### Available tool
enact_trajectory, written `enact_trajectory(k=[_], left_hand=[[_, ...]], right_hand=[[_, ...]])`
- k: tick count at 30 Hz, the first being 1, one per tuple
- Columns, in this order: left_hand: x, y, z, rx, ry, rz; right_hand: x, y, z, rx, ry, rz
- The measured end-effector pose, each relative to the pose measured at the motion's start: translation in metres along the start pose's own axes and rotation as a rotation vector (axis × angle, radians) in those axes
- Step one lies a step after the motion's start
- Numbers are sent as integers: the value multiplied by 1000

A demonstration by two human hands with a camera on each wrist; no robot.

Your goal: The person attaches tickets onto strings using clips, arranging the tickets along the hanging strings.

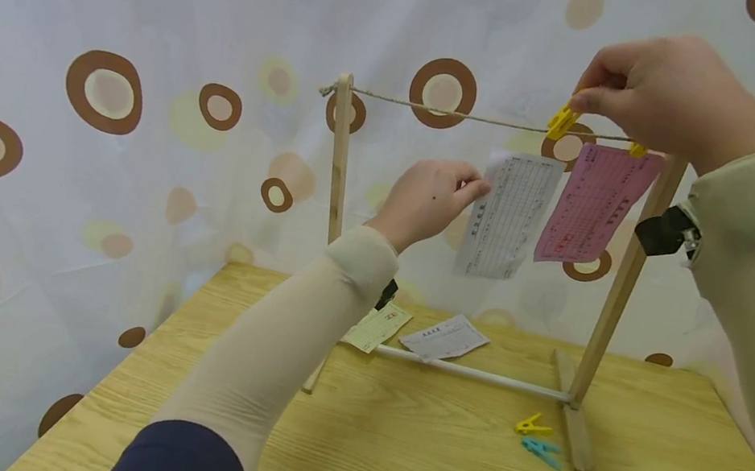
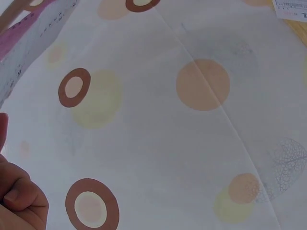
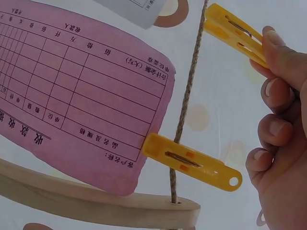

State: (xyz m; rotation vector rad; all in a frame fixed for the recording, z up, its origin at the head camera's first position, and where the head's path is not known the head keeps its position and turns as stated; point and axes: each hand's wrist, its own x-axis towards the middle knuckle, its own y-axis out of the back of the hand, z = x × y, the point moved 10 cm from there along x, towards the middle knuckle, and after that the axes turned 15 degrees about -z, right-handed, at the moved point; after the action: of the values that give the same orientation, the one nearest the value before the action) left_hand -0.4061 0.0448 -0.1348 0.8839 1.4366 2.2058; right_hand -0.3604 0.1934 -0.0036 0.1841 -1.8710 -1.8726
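My right hand pinches a yellow clothespin by its handle end, with the pin's tip right at the twine. A second yellow clothespin sits on the twine and bites the edge of a pink receipt slip, which hangs down beside the right post. My left hand holds a white receipt slip by its left edge, thumb against forefinger, a little below the twine. In the left wrist view only part of that hand shows at the left edge, with several curled fingers.
A wooden frame with a left post and right post carries the twine. On the wooden table lie a yellow slip, another white slip, a yellow clothespin and a blue clothespin. A white rod joins the frame low down.
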Motion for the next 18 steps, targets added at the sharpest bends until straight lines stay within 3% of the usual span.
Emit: enact_trajectory(k=[7,18], left_hand=[[5,8,1,22,27,17],[7,15,4,43,42,18]], right_hand=[[7,-7,3,34,-34,-63],[7,-7,0,7,-13,-57]])
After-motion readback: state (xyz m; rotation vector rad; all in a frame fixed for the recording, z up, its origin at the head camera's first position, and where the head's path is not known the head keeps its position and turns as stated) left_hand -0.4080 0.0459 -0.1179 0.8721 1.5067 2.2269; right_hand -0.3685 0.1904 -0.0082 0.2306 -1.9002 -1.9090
